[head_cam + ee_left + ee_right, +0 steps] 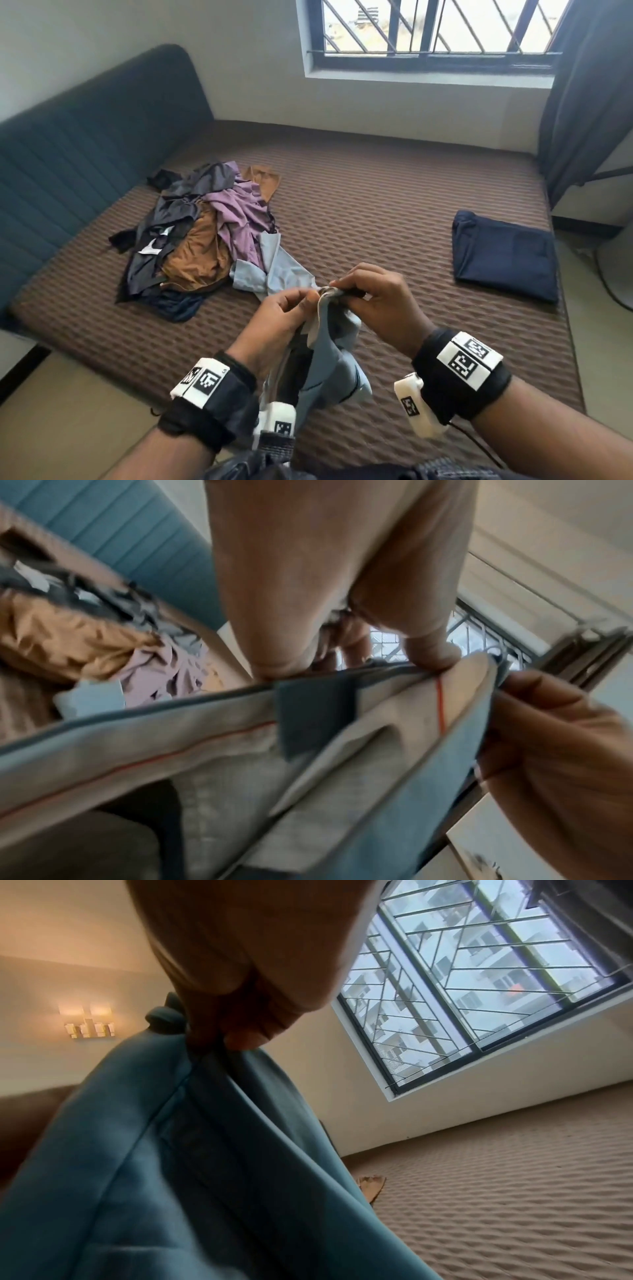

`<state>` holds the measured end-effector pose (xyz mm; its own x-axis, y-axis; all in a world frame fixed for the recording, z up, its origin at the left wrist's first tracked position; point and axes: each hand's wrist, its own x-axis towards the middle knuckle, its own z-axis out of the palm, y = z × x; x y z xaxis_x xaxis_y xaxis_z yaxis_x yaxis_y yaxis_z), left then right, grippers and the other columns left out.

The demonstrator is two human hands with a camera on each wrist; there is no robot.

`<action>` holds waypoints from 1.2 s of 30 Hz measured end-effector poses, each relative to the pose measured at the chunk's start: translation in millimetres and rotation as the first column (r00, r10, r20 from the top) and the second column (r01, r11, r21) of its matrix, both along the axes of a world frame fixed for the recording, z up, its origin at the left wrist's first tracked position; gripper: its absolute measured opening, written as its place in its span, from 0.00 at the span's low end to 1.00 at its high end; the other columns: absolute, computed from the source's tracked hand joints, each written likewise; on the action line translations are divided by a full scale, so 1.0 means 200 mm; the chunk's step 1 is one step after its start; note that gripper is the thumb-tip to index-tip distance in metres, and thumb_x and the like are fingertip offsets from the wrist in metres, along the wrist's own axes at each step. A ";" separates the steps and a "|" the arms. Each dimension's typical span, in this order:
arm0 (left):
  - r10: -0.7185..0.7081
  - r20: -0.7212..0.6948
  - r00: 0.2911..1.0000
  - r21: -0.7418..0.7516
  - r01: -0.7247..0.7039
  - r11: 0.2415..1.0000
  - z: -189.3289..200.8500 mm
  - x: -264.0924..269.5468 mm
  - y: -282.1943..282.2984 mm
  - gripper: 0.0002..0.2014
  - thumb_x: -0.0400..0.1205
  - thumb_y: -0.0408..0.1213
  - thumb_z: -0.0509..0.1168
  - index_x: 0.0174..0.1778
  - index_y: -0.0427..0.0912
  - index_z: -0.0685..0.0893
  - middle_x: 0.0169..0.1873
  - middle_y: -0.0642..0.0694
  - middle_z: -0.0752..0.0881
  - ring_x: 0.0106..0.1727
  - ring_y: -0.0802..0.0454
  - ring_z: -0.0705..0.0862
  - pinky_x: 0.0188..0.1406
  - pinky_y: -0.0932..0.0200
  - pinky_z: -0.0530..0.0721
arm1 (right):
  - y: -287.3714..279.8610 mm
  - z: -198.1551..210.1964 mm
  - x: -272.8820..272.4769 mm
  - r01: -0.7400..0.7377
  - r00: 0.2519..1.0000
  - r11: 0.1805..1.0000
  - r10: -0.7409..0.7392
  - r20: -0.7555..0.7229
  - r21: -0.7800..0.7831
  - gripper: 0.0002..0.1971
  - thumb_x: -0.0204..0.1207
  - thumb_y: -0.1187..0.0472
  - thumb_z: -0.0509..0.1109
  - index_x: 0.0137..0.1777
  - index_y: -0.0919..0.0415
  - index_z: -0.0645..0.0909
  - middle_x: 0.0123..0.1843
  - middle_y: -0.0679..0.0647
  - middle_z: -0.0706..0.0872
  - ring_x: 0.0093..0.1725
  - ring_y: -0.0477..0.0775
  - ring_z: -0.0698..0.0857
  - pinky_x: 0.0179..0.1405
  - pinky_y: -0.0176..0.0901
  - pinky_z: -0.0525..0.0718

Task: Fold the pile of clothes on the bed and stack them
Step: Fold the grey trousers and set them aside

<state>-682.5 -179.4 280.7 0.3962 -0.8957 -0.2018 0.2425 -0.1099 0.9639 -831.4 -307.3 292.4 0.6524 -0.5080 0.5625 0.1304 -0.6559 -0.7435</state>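
Both hands hold light blue trousers point(330, 353) above the near edge of the bed. My left hand point(287, 310) pinches the waistband; the left wrist view shows its pale lining point(212, 753) with a red stitch line. My right hand point(363, 294) pinches the same waistband close beside it, and blue cloth point(192, 1164) hangs below its fingers point(240, 1031). One trouser leg point(281, 263) trails back to the loose pile of clothes point(195, 236), purple, brown and dark pieces, at the bed's left. A folded navy garment point(503, 255) lies flat at the right.
The brown quilted mattress point(376, 205) spreads between pile and folded garment. A teal padded headboard point(85, 137) runs along the left. A barred window point(435, 31) and dark curtain point(582, 96) stand behind. Floor point(68, 411) lies at the near left.
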 end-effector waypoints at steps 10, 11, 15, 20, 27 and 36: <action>0.175 0.046 0.984 0.071 -0.178 0.981 0.06 0.15 0.06 0.07 0.81 0.37 0.72 0.44 0.36 0.91 0.44 0.33 0.91 0.47 0.40 0.88 0.58 0.39 0.83 | -0.12 0.22 -0.19 -0.168 0.912 0.949 0.252 -0.324 0.266 0.15 0.74 0.78 0.73 0.51 0.58 0.89 0.48 0.44 0.91 0.51 0.40 0.89 0.52 0.30 0.84; 0.173 0.038 0.984 0.070 -0.176 0.982 0.09 0.15 0.05 0.07 0.83 0.33 0.68 0.46 0.35 0.89 0.44 0.35 0.91 0.46 0.41 0.88 0.56 0.42 0.85 | -0.12 0.24 -0.20 -0.217 0.871 0.933 0.317 -0.374 0.286 0.13 0.75 0.77 0.73 0.51 0.59 0.90 0.48 0.44 0.92 0.50 0.40 0.89 0.52 0.31 0.83; 0.016 0.088 0.996 0.025 -0.019 1.000 0.21 0.01 0.01 0.16 0.84 0.37 0.67 0.61 0.29 0.82 0.55 0.28 0.88 0.55 0.38 0.85 0.62 0.41 0.81 | -0.06 0.30 -0.12 -0.328 0.829 0.929 0.370 -0.420 0.171 0.13 0.77 0.73 0.72 0.50 0.54 0.89 0.48 0.38 0.87 0.53 0.39 0.85 0.55 0.28 0.78; -0.206 0.274 0.939 -0.043 0.226 0.973 0.32 -0.07 0.05 0.28 0.74 0.41 0.77 0.66 0.37 0.76 0.59 0.34 0.87 0.62 0.44 0.87 0.63 0.49 0.86 | -0.01 0.33 -0.01 -0.136 0.963 0.951 0.192 -0.187 0.279 0.16 0.74 0.73 0.76 0.54 0.52 0.86 0.60 0.50 0.79 0.51 0.45 0.86 0.48 0.36 0.85; 0.152 0.498 0.854 -0.157 -0.083 0.984 0.40 0.00 0.05 0.16 0.72 0.35 0.71 0.56 0.44 0.88 0.49 0.44 0.90 0.54 0.46 0.88 0.60 0.38 0.84 | 0.06 0.42 0.14 -0.070 0.970 0.951 0.136 -0.203 0.303 0.18 0.71 0.74 0.77 0.57 0.56 0.87 0.52 0.51 0.90 0.49 0.49 0.90 0.52 0.41 0.89; 0.155 0.209 0.965 -0.225 -0.107 0.968 0.56 0.29 0.11 0.15 0.76 0.42 0.71 0.57 0.41 0.85 0.55 0.35 0.88 0.58 0.39 0.85 0.66 0.36 0.80 | 0.11 0.61 0.45 -0.074 0.963 0.974 0.125 -0.239 0.212 0.10 0.68 0.67 0.82 0.45 0.54 0.87 0.43 0.48 0.87 0.38 0.43 0.81 0.42 0.35 0.82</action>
